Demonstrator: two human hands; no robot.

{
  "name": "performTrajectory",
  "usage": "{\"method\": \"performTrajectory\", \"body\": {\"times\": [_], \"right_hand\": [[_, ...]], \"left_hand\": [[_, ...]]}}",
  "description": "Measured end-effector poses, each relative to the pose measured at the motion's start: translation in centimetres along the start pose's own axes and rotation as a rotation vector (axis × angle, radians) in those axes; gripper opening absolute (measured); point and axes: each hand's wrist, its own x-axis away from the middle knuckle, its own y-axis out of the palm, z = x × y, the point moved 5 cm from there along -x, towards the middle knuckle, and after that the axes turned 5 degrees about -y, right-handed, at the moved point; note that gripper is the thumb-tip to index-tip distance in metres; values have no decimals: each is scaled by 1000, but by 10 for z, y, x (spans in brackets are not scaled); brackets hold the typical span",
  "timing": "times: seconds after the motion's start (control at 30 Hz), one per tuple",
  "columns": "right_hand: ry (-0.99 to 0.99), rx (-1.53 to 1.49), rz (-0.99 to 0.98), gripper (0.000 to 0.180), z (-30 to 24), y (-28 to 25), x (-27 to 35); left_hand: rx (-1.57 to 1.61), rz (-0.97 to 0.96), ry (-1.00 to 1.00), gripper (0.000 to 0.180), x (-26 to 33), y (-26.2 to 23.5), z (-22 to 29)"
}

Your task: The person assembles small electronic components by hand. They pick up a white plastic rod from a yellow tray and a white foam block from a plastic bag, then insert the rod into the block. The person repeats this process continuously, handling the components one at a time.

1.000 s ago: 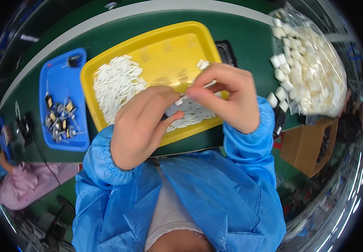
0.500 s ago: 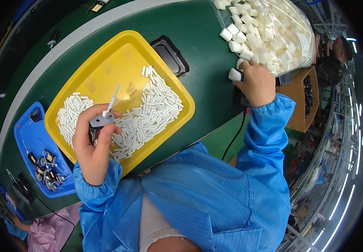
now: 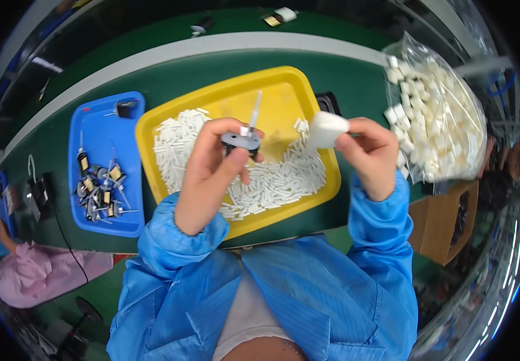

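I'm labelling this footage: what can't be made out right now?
In the head view:
Lower body of the grey-topped part: partly hidden by the left hand.
Gripped end of the white block: covered by the right hand.
Black tray: partly behind the yellow tray.
Contents of the cardboard box: too small.

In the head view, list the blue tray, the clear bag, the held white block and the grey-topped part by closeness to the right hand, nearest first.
1. White block: held in the right hand.
2. Clear bag: to that hand's right.
3. Grey-topped part: in the left hand.
4. Blue tray: left of the yellow tray.
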Motion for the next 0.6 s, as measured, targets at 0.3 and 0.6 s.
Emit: {"method": "performTrajectory", "body": {"times": [0.3,0.6], "right_hand": [[-97,-281,-87,16,-4,90,-3],[-287,-115,-318,29,-10,82,-7]], "left_hand": [[-271,191,76,43,21,-12,11],[-743,44,288,55,10,8,23]]}}
